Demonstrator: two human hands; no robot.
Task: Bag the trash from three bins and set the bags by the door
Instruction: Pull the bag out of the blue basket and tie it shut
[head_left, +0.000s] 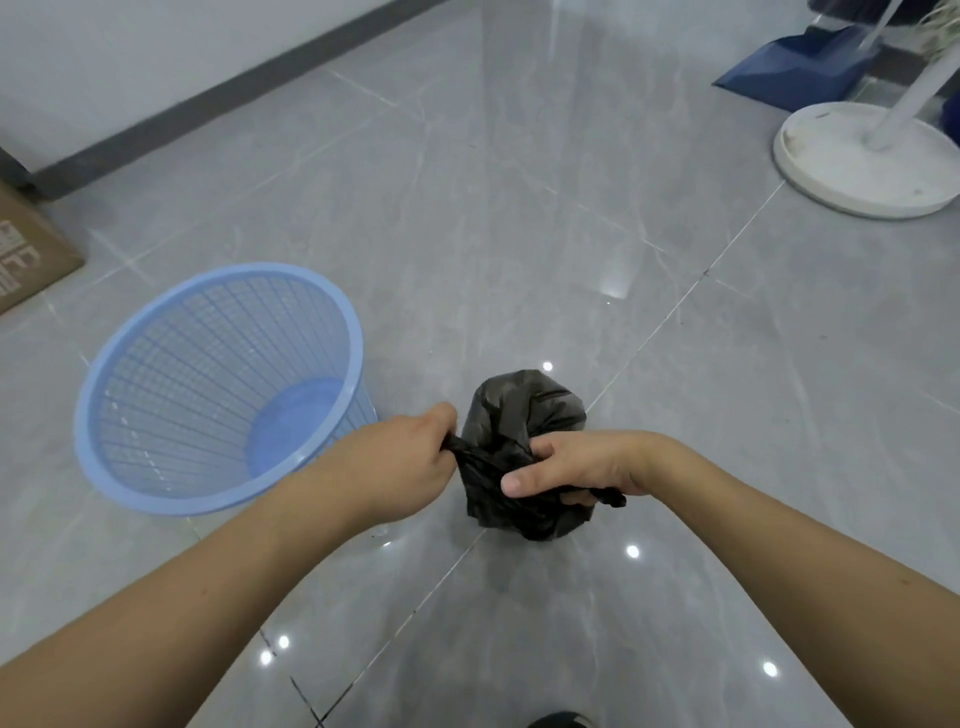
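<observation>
Step in hand looks like tying off a bag: black bag (522, 457) sits at lower centre of the frame, apparently on the floor (519, 208), both hands on its neck. Left hand (400, 460) is closed tight on a twisted strand of plastic pulled to the left; right hand (571, 467) is curled round the other strand, thumb laid across the bunched top, tail end poking out past the palm to the right. Bin (218, 387), blue mesh, stands just left of the bag at lower left, empty with no liner. Knot seems not yet cinched; next move likely needs the two strands crossed and pulled snug, then the bag lifted and carried to the door. No door in view, so can't tell which way. Whether this is first, second or third bin, can't tell. Around: box (31, 249) at left edge, white round stand base (852, 166) upper right, blue dustpan (795, 67) behind it, dark shoe tip (558, 721) at bottom edge. Floor around the bag is open, nothing blocking the hands
</observation>
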